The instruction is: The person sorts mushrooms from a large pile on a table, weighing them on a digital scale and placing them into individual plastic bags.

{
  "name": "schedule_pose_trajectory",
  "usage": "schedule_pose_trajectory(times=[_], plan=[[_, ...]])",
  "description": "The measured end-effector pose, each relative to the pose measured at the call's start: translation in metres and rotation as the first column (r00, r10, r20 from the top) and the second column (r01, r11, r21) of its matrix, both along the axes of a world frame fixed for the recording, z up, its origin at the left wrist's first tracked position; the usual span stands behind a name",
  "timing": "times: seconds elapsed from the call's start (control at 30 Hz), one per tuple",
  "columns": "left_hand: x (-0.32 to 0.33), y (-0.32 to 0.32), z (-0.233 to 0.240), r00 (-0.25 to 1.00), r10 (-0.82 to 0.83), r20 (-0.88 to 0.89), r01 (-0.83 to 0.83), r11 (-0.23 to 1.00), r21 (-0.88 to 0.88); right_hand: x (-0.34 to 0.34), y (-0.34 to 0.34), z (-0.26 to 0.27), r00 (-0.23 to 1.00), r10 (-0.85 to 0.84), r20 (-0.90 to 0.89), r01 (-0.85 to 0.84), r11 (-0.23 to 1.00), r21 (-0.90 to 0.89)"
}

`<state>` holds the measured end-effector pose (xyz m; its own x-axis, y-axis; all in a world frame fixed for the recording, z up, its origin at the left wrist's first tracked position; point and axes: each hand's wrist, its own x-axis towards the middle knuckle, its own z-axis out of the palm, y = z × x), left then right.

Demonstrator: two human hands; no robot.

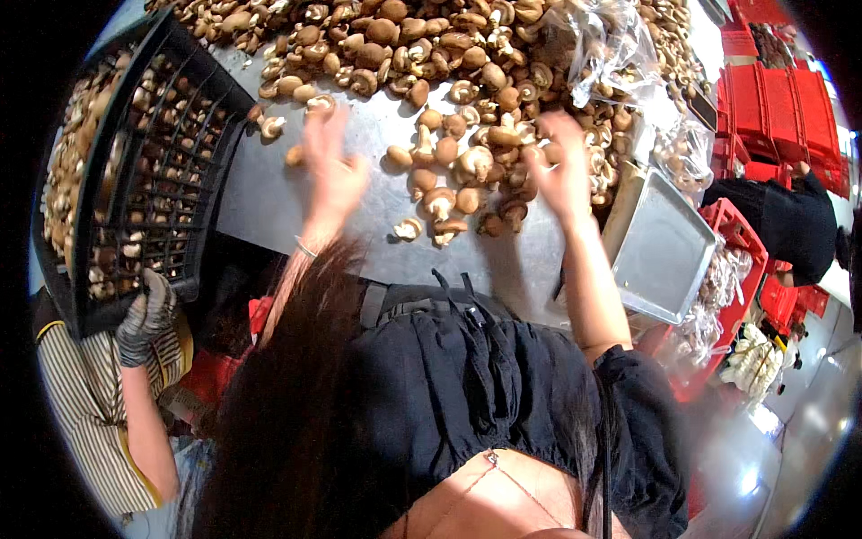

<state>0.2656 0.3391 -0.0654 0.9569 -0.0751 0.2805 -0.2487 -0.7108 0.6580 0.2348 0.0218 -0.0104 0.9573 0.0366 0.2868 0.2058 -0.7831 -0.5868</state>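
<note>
A large heap of brown shiitake-like mushrooms (404,50) covers the far part of a metal table (269,188). My left hand (333,172), blurred by motion, is over the bare metal with its thumb apart from the fingers. One mushroom (321,102) shows at its fingertips, and another lies partly behind the hand. On the right, my right hand (564,172) reaches into the heap's near edge, thumb and fingers spread around mushrooms; blur hides whether it grips one. Between my hands lies a loose cluster of mushrooms (444,182), some stem up.
At left, a gloved hand (148,313) of another person touches a black plastic crate (185,54) of mushrooms. A clear plastic bag (613,54) rests on the heap. Right of me are a metal tray (663,246), red crates (781,114), bagged mushrooms (700,337) and a person (781,215) in black.
</note>
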Motion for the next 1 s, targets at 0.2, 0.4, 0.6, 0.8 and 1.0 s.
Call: schedule_pose_trajectory(times=[0.2, 0.4, 0.6, 0.8, 1.0], plan=[[0.044, 0.058, -0.031, 0.905, 0.426, 0.008, -0.417, 0.881, 0.225, 0.023, -0.025, -0.085, 0.878, -0.454, -0.155, 0.358, 0.834, -0.419], [0.011, 0.015, 0.002, 0.986, 0.051, -0.156, -0.084, 0.973, -0.213, -0.028, 0.025, -0.049, 0.946, -0.11, -0.305, 0.023, 0.961, -0.276], [0.05, 0.078, -0.034, 0.958, 0.242, 0.151, -0.229, 0.968, -0.101, -0.027, -0.054, -0.051, 0.917, -0.391, -0.081, 0.372, 0.911, -0.179], [0.069, 0.03, -0.052, 0.978, 0.153, 0.143, -0.148, 0.988, -0.045, -0.008, 0.012, -0.073, 0.94, -0.277, -0.198, 0.24, 0.952, -0.19], [0.025, -0.018, -0.005, 0.985, -0.174, 0.02, 0.175, 0.972, -0.157, -0.016, 0.025, -0.035, 0.978, 0.037, -0.208, -0.024, 0.998, 0.063]])
